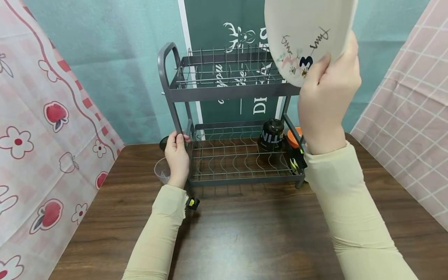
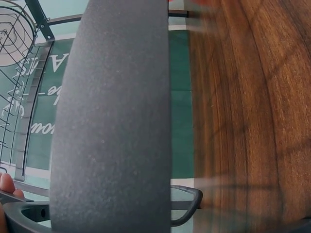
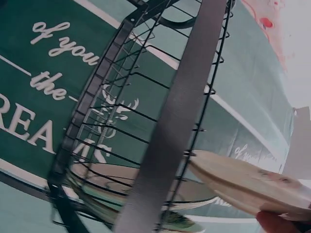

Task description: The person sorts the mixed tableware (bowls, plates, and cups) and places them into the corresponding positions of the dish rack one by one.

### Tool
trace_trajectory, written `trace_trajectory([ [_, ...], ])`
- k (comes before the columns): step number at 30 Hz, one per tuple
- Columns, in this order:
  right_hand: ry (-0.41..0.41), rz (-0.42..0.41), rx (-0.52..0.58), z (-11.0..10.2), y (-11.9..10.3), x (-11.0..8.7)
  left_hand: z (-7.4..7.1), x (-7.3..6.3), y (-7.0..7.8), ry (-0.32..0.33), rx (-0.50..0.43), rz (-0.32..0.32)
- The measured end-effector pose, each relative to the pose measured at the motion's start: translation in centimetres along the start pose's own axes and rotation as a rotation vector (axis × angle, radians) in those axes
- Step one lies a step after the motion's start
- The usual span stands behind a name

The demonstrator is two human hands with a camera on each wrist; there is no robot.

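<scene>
My right hand [image 1: 329, 89] pinches a white plate [image 1: 297, 27] by its edge, thumb over the decorated face with its writing and small flowers. This plate is raised over the right part of a grey two-tier dish rack [image 1: 227, 92]. In the right wrist view, the held plate [image 3: 248, 182] is close beside the rack's upper tier, where other plates [image 3: 109, 172] stand between the wires. My left hand [image 1: 177, 157] grips the rack's left upright. The left wrist view is mostly filled by a grey rack bar [image 2: 114, 116], with a few fingertips [image 2: 7, 183] at the lower left.
On the lower tier sits a black cup [image 1: 272, 136] with white lettering. Right of the rack is an orange item [image 1: 294, 137], partly hidden. A clear plastic cup [image 1: 162, 171] stands by the left hand. The wooden table [image 1: 224, 233] extends in front; patterned curtains flank both sides.
</scene>
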State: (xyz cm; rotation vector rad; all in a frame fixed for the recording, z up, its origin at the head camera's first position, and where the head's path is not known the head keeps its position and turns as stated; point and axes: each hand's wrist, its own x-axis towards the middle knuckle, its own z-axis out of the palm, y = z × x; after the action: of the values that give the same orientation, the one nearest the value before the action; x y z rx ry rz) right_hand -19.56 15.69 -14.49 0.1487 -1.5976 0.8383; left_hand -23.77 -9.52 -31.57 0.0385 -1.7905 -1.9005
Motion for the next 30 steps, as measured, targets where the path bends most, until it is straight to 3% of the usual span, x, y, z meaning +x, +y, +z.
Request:
trace_trajectory([
  [9, -0.154, -0.059, -0.192, 0.2, -0.7, 2.0, 0.0, -0.1, 0.1, -0.002, 0.022, 0.014],
  [15, -0.225, -0.012, -0.256, 0.5, -0.6, 3.1, 0.0, -0.1, 0.0, 0.0, 0.024, 0.013],
  [18, -0.296, -0.011, -0.295, 0.7, -0.9, 3.7, 0.0, 0.0, -0.1, 0.003, 0.027, 0.015],
  [24, -0.457, -0.089, -0.432, 1.1, -1.5, 5.0, 0.0, -0.1, -0.2, 0.006, 0.029, 0.016],
  [30, -0.605, -0.058, -0.57, 1.6, -1.9, 6.3, -0.1, -0.1, -0.2, 0.004, 0.039, 0.03],
])
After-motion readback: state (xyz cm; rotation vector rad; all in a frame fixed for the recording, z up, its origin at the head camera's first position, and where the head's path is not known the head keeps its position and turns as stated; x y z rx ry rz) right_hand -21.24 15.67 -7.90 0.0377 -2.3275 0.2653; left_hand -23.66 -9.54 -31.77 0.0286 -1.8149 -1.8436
